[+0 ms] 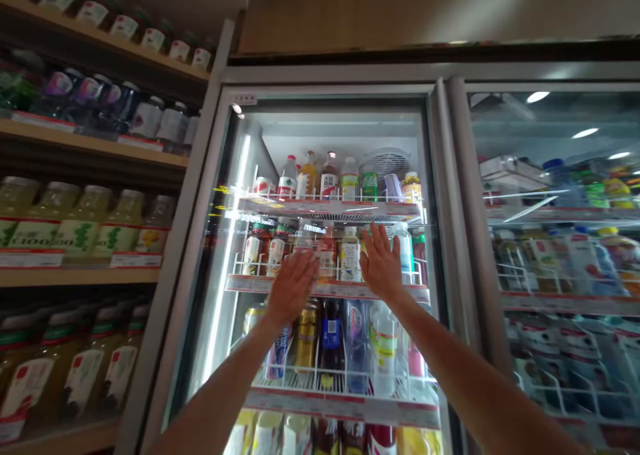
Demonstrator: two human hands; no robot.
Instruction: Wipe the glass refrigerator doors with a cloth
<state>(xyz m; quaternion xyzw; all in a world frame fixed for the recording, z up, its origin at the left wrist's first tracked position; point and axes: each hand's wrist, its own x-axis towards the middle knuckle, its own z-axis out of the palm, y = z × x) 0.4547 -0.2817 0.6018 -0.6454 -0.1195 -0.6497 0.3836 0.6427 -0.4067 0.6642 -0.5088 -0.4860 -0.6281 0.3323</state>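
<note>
My left hand (293,285) is raised, fingers stretched out and slightly blurred, before the glass door of a lit drinks cooler. To its right my right hand (383,265) is up too, palm forward, its fingers straight and thumb apart. Neither hand holds anything; I cannot tell whether they touch the glass. Behind them the second shelf carries bottled drinks, among them a pale-labelled tea bottle (350,255) between my hands. Lower down stand a gold can (306,335) and a dark bottle with a blue label (331,331). My hands cover parts of the bottles behind.
A metal door frame (453,241) runs along the right, beside another glass-fronted cooler with bottles (545,261). On the left, wooden shelves (80,276) hold rows of juice bottles (75,218). A wooden panel (430,8) spans the top above the coolers.
</note>
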